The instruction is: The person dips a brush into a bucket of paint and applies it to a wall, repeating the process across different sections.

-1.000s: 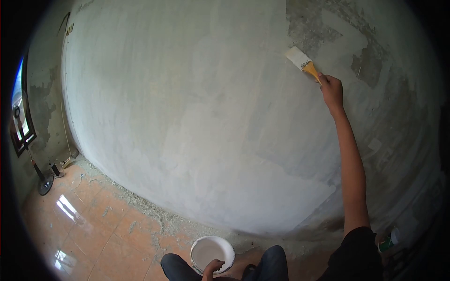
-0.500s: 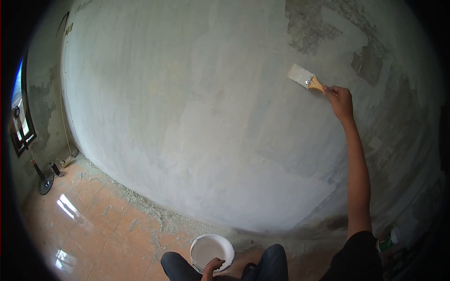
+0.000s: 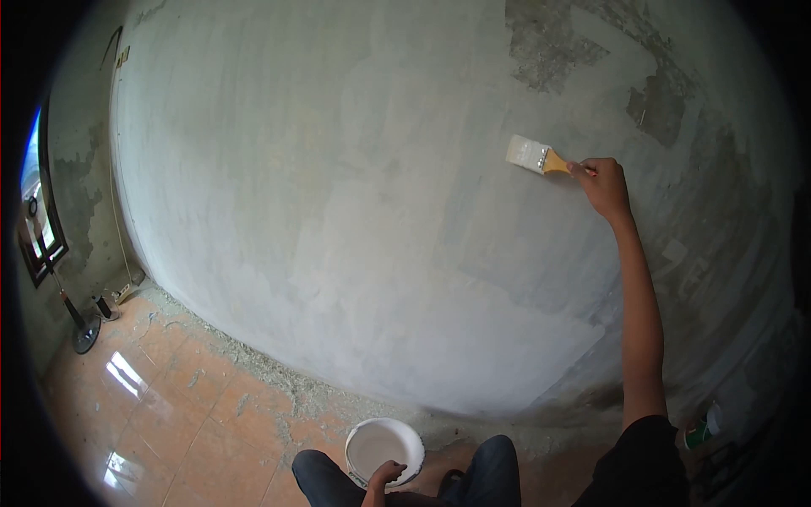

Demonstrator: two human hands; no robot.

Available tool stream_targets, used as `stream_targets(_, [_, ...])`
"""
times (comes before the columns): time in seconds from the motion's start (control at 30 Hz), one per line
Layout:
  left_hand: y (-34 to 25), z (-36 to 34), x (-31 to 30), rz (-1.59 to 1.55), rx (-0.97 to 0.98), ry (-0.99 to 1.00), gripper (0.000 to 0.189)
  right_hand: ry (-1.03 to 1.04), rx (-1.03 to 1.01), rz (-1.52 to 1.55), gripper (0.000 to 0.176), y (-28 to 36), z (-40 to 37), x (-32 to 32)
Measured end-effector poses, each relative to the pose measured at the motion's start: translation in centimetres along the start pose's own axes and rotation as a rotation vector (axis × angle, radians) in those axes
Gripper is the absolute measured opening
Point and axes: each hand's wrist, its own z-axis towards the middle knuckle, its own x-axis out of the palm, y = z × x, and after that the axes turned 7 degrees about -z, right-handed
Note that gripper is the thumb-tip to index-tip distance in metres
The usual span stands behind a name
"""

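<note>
My right hand (image 3: 605, 186) is wrapped round the wooden handle of a wide paintbrush (image 3: 532, 156). The brush points left, its pale bristles over the wall (image 3: 380, 220), which carries a whitish, streaky coat. Down between my knees stands a white bucket (image 3: 361, 439) with pale liquid inside. At the bucket's near right rim is my left hand (image 3: 389, 471), its fingers curled closed; what they grip there is hidden.
Dark bare patches (image 3: 553, 51) show high on the wall at right. Scraped flakes (image 3: 279, 372) lie along the wall's foot on the orange tiles (image 3: 169, 414). A standing fan (image 3: 84, 334) is at far left, by a window. A green container (image 3: 698, 435) sits at lower right.
The brush in my right hand has moved slightly down and left along the wall and turned closer to level. My left hand stays at the bucket's rim.
</note>
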Motion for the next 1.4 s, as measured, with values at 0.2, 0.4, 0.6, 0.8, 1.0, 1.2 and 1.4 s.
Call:
stream_targets(0.2, [0.7, 0.7, 0.0, -0.04, 0.003, 0.003, 0.042, -0.057, 0.027, 0.032, 0.039, 0.2, 0.7, 0.2])
stream_targets(0.4, [0.5, 0.6, -0.1, -0.011, -0.007, 0.011, 0.043, 0.052, -0.031, -0.02, 0.039, -0.6, -1.2, 1.4])
stream_targets(0.6, [0.3, 0.6, -0.2, 0.073, -0.067, 0.059, 0.045, 0.024, 0.007, -0.003, 0.037, -0.6, -0.8, 0.6])
stream_targets(0.8, [0.6, 0.7, 0.0, 0.053, -0.062, 0.044, 0.046, 0.069, -0.035, -0.036, 0.036, 0.1, -1.9, 1.8])
stream_targets(1.0, [1.2, 1.0, -0.1, 0.049, -0.027, 0.004, 0.043, 0.359, 0.023, -0.196, 0.032, 1.0, -5.0, -0.6])
stream_targets(1.2, [1.6, 1.1, -0.1, 0.043, -0.057, 0.017, 0.045, 0.079, -0.03, -0.137, 0.025, -0.4, -3.8, -3.6])
stream_targets(1.4, [2.2, 1.6, 0.0, 0.08, -0.096, 0.028, 0.047, -0.258, -0.284, -0.539, 0.016, 3.7, -0.6, -4.8])
